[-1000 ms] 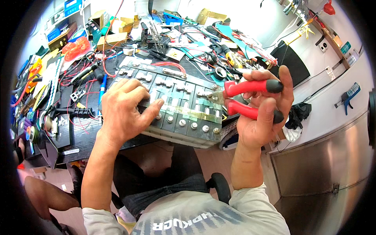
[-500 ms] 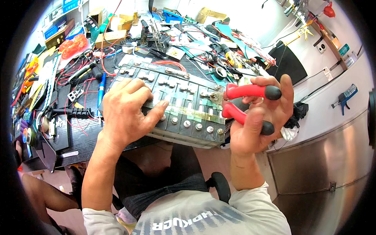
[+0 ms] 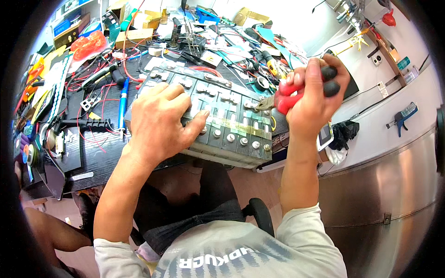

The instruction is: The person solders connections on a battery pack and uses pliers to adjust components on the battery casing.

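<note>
Head view: seated person at cluttered table [image 3: 99, 157].
Left hand [image 3: 160, 123]: spread flat, pressing on battery pack [image 3: 218, 123].
Right hand [image 3: 313, 99]: squeezed round red-handled pliers [image 3: 287, 98], nose at pack's rt edge.
Pack: table's near edge; prob. heavy, rigid; grip by sides, avoid terminals.

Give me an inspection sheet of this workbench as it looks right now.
Surface: dark bench mat, crowded.
Job's things: grey battery pack with rows of terminals, at the bench's near edge; red-handled pliers at its right end.
Clutter: blue pen-like tool, cardboard boxes, small parts.
Hands: left hand flat on the pack; right hand squeezing the pliers.
Cables: red and black wires tangled at left.
Surroundings: steel cabinet at right.
</note>
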A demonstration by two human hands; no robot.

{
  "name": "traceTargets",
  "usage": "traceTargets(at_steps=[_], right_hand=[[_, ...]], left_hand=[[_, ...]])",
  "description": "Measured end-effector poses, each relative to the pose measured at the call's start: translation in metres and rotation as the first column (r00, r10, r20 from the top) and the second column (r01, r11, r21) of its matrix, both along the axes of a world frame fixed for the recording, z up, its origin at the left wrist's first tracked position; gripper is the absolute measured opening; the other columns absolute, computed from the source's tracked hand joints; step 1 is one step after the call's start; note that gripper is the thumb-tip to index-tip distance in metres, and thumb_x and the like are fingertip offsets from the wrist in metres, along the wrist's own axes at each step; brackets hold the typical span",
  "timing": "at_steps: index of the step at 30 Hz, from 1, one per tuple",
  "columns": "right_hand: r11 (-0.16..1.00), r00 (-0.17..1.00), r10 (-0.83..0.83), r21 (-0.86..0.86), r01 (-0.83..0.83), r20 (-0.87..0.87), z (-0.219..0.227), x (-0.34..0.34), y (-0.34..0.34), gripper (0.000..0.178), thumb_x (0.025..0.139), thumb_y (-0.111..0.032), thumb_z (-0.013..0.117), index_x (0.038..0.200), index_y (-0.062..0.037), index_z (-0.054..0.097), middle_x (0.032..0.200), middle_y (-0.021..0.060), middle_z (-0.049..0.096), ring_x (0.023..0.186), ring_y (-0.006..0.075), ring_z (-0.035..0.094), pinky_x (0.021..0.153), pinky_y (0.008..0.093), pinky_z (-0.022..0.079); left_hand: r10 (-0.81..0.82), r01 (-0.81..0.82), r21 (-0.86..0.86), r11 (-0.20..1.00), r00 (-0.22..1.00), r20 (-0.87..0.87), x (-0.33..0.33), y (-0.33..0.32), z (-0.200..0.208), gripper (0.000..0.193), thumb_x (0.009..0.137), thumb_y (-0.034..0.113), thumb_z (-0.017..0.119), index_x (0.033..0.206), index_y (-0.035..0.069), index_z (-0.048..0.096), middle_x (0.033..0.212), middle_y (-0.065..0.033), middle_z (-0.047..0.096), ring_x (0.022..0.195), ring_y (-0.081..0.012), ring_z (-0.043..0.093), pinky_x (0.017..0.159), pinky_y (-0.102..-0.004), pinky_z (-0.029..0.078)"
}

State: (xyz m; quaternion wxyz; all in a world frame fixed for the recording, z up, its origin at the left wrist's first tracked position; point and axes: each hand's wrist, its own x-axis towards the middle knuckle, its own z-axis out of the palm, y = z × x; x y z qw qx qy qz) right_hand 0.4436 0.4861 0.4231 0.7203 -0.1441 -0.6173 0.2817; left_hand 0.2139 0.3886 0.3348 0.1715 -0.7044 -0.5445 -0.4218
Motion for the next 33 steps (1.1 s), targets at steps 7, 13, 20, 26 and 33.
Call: traceTargets(at_steps=[7,13,20,26,33], right_hand=[[0.904,0.986,0.017,-0.419,-0.085,-0.164,0.018,0.036,0.080,0.017,0.102,-0.001,0.064,0.117,-0.0038,0.056,0.083,0.0067,0.058,0.066,0.0179,0.059,0.062,0.0398,0.057],[0.921,0.983,-0.163,-0.370,0.121,-0.083,0.171,0.140,0.085,0.028,0.106,-0.024,0.059,0.093,0.0001,0.061,0.082,0.0162,0.065,0.076,0.0365,0.066,0.081,0.0517,0.060],[0.982,0.991,0.072,-0.167,-0.091,-0.116,0.078,0.214,0.006,0.031,0.104,-0.010,0.063,0.135,-0.0081,0.065,0.097,0.0099,0.066,0.089,0.0257,0.065,0.088,0.0501,0.057],[0.687,0.721,-0.351,-0.359,0.631,0.597,-0.148,0.284,-0.048,0.050,0.096,0.005,0.063,0.146,0.0003,0.063,0.123,0.0080,0.073,0.108,0.0163,0.068,0.102,0.0340,0.054],[0.366,0.914,-0.186,-0.838,0.404,0.360,-0.270,0.308,-0.091,0.080,0.089,0.005,0.059,0.167,-0.0018,0.042,0.142,0.0212,0.067,0.116,0.0258,0.072,0.078,0.0301,0.062]], left_hand=[[0.004,-0.004,0.004,1.000,1.000,-0.023,-0.001,0.000,-0.002,0.031,0.085,0.031,0.089,0.078,0.007,0.070,0.085,-0.0069,0.068,0.082,-0.0301,0.067,0.072,-0.0436,0.053],[0.013,-0.014,-0.033,0.999,1.000,-0.008,0.004,-0.001,0.002,0.029,0.085,0.029,0.088,0.079,0.007,0.071,0.086,-0.0074,0.070,0.084,-0.0305,0.069,0.074,-0.0432,0.054],[0.023,-0.022,-0.033,0.999,1.000,0.010,0.004,-0.003,0.000,0.025,0.088,0.026,0.086,0.081,0.005,0.074,0.088,-0.0087,0.072,0.083,-0.0315,0.070,0.074,-0.0433,0.054],[0.031,-0.031,-0.048,0.998,1.000,0.002,0.005,-0.001,0.003,0.026,0.088,0.026,0.085,0.081,0.005,0.074,0.086,-0.0082,0.071,0.081,-0.0311,0.069,0.073,-0.0434,0.053],[0.016,-0.015,-0.036,0.999,1.000,0.021,0.007,0.002,0.002,0.023,0.085,0.023,0.087,0.080,0.005,0.072,0.087,-0.0093,0.072,0.082,-0.0314,0.068,0.074,-0.0426,0.052]])
